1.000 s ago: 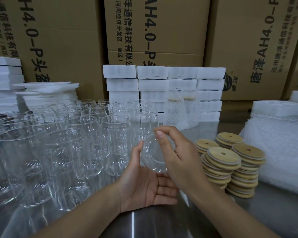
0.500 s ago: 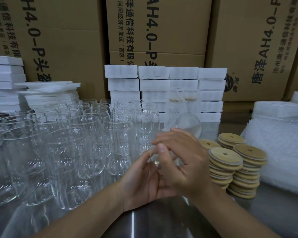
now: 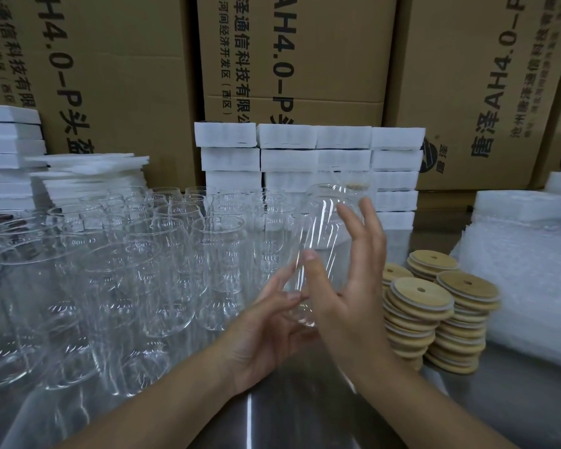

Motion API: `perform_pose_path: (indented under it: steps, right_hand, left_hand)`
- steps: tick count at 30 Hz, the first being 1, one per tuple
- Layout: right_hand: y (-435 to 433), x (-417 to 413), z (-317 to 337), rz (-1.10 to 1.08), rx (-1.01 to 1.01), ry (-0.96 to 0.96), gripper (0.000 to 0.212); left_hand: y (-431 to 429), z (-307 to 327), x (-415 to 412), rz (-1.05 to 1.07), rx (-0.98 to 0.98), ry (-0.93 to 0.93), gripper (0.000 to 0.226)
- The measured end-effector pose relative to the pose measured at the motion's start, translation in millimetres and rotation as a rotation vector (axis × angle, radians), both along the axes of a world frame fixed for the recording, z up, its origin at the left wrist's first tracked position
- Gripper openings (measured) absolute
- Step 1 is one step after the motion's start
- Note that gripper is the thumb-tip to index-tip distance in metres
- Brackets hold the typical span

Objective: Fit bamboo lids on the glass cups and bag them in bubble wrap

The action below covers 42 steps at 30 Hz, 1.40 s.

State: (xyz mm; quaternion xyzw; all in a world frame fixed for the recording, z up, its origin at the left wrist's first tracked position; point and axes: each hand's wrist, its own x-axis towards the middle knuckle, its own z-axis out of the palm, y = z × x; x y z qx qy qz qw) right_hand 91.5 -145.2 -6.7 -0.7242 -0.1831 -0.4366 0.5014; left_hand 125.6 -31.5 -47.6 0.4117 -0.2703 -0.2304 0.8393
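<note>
Head view: a glass cup (image 3: 324, 241), tilted, is held above the steel table (image 3: 305, 416) between the massed empty cups (image 3: 162, 254) and the stacked bamboo lids (image 3: 421, 293); the left hand (image 3: 266, 328) pinches its lower end with curled fingers; the right hand (image 3: 347, 286) clasps its side, thumb in front, fingers nearly straight behind. Bubble wrap (image 3: 525, 286) lies to the right of the lids.
</note>
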Motion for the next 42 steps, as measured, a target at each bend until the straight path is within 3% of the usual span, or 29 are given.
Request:
perform_pose_path:
  steps: [4, 9, 15, 22, 28, 33, 36, 42]
  right_hand:
    - [-2.7, 4.4, 0.7, 0.07, 0.121, 0.136, 0.07]
    - [-5.6, 8.8, 7.6, 0.266, 0.381, 0.264, 0.095]
    - [-6.5, 10.4, 10.6, 0.464, 0.625, 0.356, 0.087]
    - [-10.5, 10.8, 13.3, 0.46, 0.622, 0.334, 0.09]
    - [-7.9, 13.3, 8.6, 0.3, 0.628, 0.224, 0.09]
    - [-7.5, 14.9, 5.1, 0.203, 0.622, 0.153, 0.102]
    - [-6.8, 17.0, 4.5, 0.215, 0.656, 0.164, 0.098]
    - [-1.6, 16.9, 2.0, 0.281, 0.651, 0.223, 0.095]
  left_hand:
    - [-0.9, 3.7, -3.0, 0.009, -0.024, -0.044, 0.076]
    - [-1.2, 5.3, -3.0, 0.058, -0.069, 0.001, 0.089]
    - [2.8, 8.6, -2.8, -0.09, -0.122, 0.104, 0.059]
    - [9.6, 12.5, -0.2, -0.192, -0.007, 0.037, 0.066]
    - [-6.3, 5.7, -5.3, 0.099, 0.054, 0.028, 0.063]
    - [-14.4, -3.5, -9.2, 0.629, 0.406, -0.303, 0.082]
    - [-14.9, -3.6, -12.2, 0.709, 0.38, -0.41, 0.075]
    - [-12.4, 1.0, -15.9, 0.716, 0.389, -0.353, 0.071]
